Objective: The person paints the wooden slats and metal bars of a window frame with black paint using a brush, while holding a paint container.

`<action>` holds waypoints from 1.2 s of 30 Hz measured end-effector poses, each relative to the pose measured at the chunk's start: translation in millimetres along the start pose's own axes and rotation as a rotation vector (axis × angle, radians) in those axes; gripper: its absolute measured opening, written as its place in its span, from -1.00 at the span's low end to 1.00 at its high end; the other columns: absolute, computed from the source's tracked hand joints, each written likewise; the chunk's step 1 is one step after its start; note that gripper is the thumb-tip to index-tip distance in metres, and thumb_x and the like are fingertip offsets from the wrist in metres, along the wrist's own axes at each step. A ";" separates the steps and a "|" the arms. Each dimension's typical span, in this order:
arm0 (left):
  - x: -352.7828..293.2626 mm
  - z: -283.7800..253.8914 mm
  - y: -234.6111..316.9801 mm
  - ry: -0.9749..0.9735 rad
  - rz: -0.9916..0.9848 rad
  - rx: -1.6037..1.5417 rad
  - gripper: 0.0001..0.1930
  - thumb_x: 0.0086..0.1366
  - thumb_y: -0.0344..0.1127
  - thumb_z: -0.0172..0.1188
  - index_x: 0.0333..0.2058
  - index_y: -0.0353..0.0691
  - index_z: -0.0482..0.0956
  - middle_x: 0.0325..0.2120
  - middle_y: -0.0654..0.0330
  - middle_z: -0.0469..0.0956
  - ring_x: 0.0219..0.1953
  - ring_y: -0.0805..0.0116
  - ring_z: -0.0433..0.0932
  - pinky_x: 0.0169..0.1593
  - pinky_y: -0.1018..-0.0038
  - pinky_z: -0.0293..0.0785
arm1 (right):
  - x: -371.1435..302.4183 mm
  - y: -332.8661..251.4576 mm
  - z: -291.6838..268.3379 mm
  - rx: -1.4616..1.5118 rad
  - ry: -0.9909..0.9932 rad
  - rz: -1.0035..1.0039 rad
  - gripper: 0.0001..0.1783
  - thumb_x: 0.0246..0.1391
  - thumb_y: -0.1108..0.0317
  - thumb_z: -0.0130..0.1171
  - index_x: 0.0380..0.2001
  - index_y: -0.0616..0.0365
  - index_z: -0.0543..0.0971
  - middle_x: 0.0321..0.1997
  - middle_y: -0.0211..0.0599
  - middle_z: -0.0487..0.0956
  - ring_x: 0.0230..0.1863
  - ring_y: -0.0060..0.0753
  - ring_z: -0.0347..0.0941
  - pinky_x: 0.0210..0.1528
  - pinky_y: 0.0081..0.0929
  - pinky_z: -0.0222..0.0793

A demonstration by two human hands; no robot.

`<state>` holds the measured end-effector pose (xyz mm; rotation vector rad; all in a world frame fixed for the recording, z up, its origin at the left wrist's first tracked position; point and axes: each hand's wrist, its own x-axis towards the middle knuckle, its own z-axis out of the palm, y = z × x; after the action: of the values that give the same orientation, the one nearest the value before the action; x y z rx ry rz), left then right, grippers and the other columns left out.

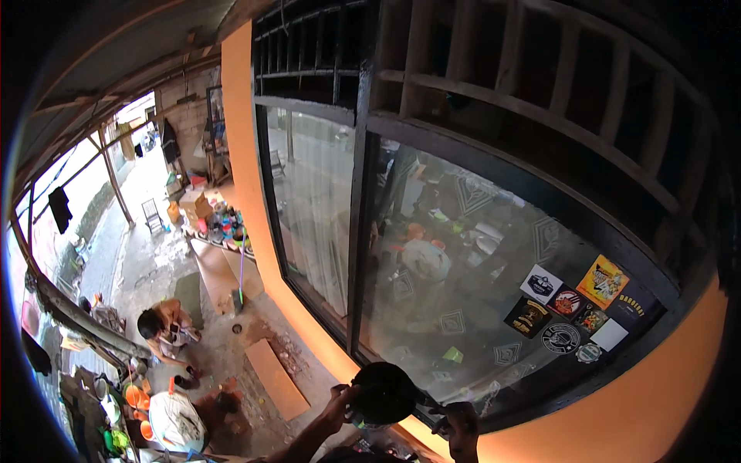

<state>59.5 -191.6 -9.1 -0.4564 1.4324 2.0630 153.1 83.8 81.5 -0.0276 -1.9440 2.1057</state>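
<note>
A dark, rounded, black object (384, 393) is held up low in the view, in front of the window; its exact kind is too dark to make out. My left hand (338, 407) grips its left edge with closed fingers. To its right, my right hand (461, 424) is raised with bent fingers. A dark narrow piece (424, 398) runs from the rounded object toward those fingers, and what they pinch is hard to see. Beyond both hands, the large window pane (440, 293) carries several stickers (567, 297).
An orange wall (270, 224) frames the window. At left, a person (164, 332) crouches on the floor. Nearby are a white sack (176, 423), orange containers (137, 397), a flat brown board (276, 378) and a purple-handled broom (241, 270). Boxes (197, 206) and clutter line the wall.
</note>
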 end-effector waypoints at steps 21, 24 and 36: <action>-26.3 41.9 73.4 0.421 0.724 0.020 -0.33 0.18 0.02 0.28 0.10 -0.10 0.11 -0.09 0.23 0.31 -0.08 0.42 0.39 -0.15 0.52 0.39 | 101.9 -23.9 2.3 -0.352 -0.170 -0.411 -0.76 0.10 0.36 0.21 -0.23 0.26 0.45 -0.42 -0.18 0.46 -0.45 -0.33 0.39 -0.34 -0.38 0.34; -69.1 59.3 111.0 0.323 0.748 -0.108 -0.35 0.17 -0.13 0.30 0.06 -0.26 0.10 -0.08 0.10 0.33 -0.02 0.31 0.41 0.09 0.34 0.36 | 123.4 -125.3 54.1 -0.426 -0.333 -0.438 -0.82 0.03 0.33 0.29 -0.30 0.14 0.56 -0.50 -0.24 0.53 -0.52 -0.37 0.49 -0.44 -0.32 0.32; -64.4 25.2 88.9 0.508 0.896 0.064 -0.40 0.16 -0.08 0.24 0.03 -0.14 0.12 -0.06 0.14 0.35 -0.04 0.33 0.38 -0.08 0.45 0.33 | 146.1 -92.5 155.4 -1.103 -0.587 -0.995 -0.88 -0.11 0.26 0.24 -0.42 -0.07 0.63 -0.49 -0.38 0.54 -0.44 -0.35 0.47 -0.22 -0.27 0.18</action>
<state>54.2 -207.8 102.2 -0.3541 2.3024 2.6822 -1.1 -31.1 212.2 1.1420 -2.3800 0.3188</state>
